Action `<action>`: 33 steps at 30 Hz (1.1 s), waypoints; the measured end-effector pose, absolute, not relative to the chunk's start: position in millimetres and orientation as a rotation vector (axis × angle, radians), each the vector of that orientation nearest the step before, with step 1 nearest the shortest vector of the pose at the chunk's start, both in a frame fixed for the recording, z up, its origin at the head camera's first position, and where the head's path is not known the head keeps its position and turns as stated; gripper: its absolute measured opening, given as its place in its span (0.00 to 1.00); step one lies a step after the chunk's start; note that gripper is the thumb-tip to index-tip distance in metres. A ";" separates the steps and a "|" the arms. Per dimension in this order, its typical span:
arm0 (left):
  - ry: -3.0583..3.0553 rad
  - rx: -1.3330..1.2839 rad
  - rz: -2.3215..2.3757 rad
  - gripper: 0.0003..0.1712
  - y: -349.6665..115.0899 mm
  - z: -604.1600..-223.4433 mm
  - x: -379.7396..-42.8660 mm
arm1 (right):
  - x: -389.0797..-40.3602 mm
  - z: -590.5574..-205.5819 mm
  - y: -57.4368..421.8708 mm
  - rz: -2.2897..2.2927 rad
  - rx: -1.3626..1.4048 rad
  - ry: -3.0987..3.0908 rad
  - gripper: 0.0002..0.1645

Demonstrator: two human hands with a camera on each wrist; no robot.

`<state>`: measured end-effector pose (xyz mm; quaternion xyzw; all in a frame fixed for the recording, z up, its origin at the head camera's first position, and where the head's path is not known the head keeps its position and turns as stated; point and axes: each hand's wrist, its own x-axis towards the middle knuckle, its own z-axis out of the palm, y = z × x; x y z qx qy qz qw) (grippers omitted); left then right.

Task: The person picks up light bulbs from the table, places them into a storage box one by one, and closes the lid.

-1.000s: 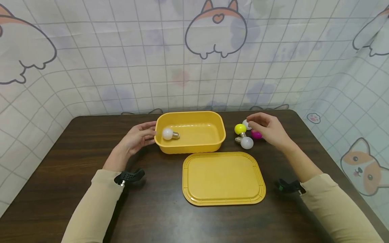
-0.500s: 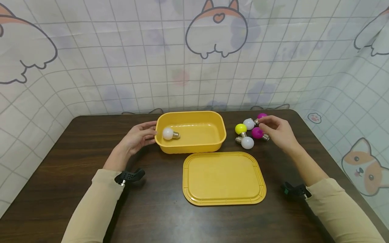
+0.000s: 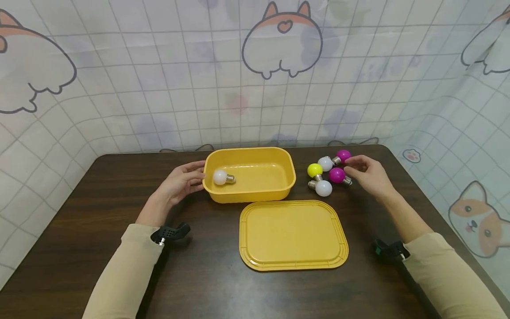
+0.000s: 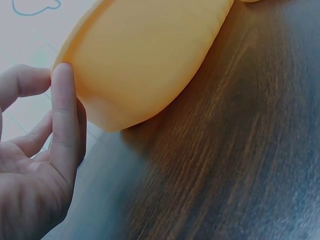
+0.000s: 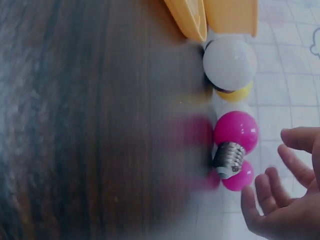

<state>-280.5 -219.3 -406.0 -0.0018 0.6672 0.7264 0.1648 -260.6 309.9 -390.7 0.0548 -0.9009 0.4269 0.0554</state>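
In the head view, my left hand (image 3: 178,182) touches the left end of the yellow plastic box (image 3: 255,195), fingers fairly straight. The left wrist view shows its fingertips right at the box rim (image 4: 62,55). Inside the box lies a white light bulb (image 3: 220,177). My right hand (image 3: 368,176) hovers at the right of a cluster of bulbs, fingers loosely bent and holding nothing. Nearest it is a magenta bulb (image 3: 337,175), its metal screw base (image 5: 230,157) showing in the right wrist view. Another magenta bulb (image 3: 343,155) lies behind, touching the base of a white bulb (image 3: 325,164).
A yellow bulb (image 3: 314,169) and a white bulb (image 3: 323,188) lie at the cluster's left side. The flat yellow lid (image 3: 293,235) rests on the dark wooden table (image 3: 207,283) in front of the box. A white grid-patterned cloth (image 3: 179,88) hangs behind the table.
My right hand has drawn back to the right, away from the bulbs, bringing both magenta bulbs into full view. The left hand and box have stayed in place.
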 end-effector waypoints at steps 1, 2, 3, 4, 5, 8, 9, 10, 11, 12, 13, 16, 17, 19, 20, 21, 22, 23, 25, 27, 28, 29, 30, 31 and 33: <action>1.898 -0.007 2.075 0.35 -219.8 -406.0 -280.3 | -261.4 -391.0 310.2 1.300 0.159 -2.748 0.26; 1.895 -0.005 2.079 0.35 -220.1 -405.9 -280.2 | -261.9 -391.4 310.2 1.301 0.151 -2.765 0.27; 1.891 -0.002 2.080 0.36 -220.4 -405.9 -280.1 | -263.0 -392.3 310.4 1.308 0.147 -2.777 0.27; 1.887 -0.005 2.084 0.36 -220.7 -405.6 -280.2 | -264.0 -392.8 310.6 1.314 0.142 -2.791 0.28; 1.883 -0.003 2.085 0.36 -221.1 -405.4 -280.3 | -265.1 -393.5 310.7 1.321 0.140 -2.805 0.30; 1.872 -0.007 2.089 0.37 -222.1 -405.2 -280.0 | -267.7 -395.8 311.6 1.332 0.140 -2.851 0.34; 1.870 -0.004 2.089 0.37 -222.4 -405.3 -279.9 | -268.4 -396.7 312.2 1.332 0.143 -2.865 0.35; 1.866 -0.001 2.091 0.37 -222.6 -405.5 -279.8 | -268.7 -397.3 312.2 1.333 0.143 -2.882 0.36; 1.864 0.002 2.091 0.37 -222.7 -405.8 -279.8 | -268.8 -397.8 312.2 1.339 0.145 -2.893 0.37; 1.861 0.006 2.090 0.37 -222.7 -406.0 -279.7 | -269.0 -398.0 312.2 1.343 0.149 -2.901 0.37; 1.862 0.014 2.088 0.37 -222.8 -406.4 -279.9 | -269.1 -398.2 312.1 1.347 0.155 -2.906 0.38; 1.866 0.018 2.087 0.37 -222.7 -407.0 -280.3 | -269.9 -398.2 310.8 1.354 0.182 -2.908 0.38; 1.866 0.016 2.086 0.36 -222.8 -407.3 -280.4 | -270.6 -398.4 310.4 1.350 0.191 -2.905 0.38; 1.869 0.015 2.084 0.36 -222.7 -407.6 -280.4 | -271.8 -398.8 309.7 1.338 0.204 -2.905 0.37; 1.869 0.014 2.085 0.36 -222.6 -407.7 -280.3 | -272.3 -399.2 309.2 1.332 0.207 -2.906 0.37; 1.871 0.015 2.084 0.36 -222.7 -408.0 -280.5 | -272.8 -399.9 309.1 1.324 0.207 -2.909 0.37; 1.867 0.015 2.085 0.36 -222.5 -408.1 -280.4 | -273.2 -400.7 309.4 1.319 0.206 -2.914 0.37; 1.866 0.018 2.084 0.36 -222.2 -408.1 -280.4 | -273.4 -401.6 309.7 1.318 0.201 -2.917 0.37; 1.865 0.023 2.084 0.36 -221.9 -408.2 -280.5 | -273.4 -403.1 310.3 1.313 0.197 -2.922 0.36; 1.866 0.027 2.085 0.37 -221.7 -408.2 -280.6 | -273.5 -404.5 310.8 1.315 0.207 -2.921 0.36; 1.866 0.025 2.087 0.37 -221.5 -407.9 -280.3 | -273.6 -405.0 310.9 1.321 0.212 -2.919 0.36; 1.870 0.025 2.087 0.37 -221.6 -407.7 -280.2 | -273.8 -405.4 310.9 1.318 0.221 -2.919 0.35; 1.872 0.025 2.088 0.37 -221.6 -407.5 -280.0 | -274.1 -405.5 310.7 1.318 0.229 -2.917 0.35; 1.876 0.026 2.086 0.36 -221.7 -407.3 -279.9 | -274.2 -405.4 310.4 1.316 0.241 -2.915 0.35; 1.881 0.027 2.084 0.36 -221.8 -406.9 -279.7 | -274.9 -405.0 309.9 1.314 0.251 -2.916 0.35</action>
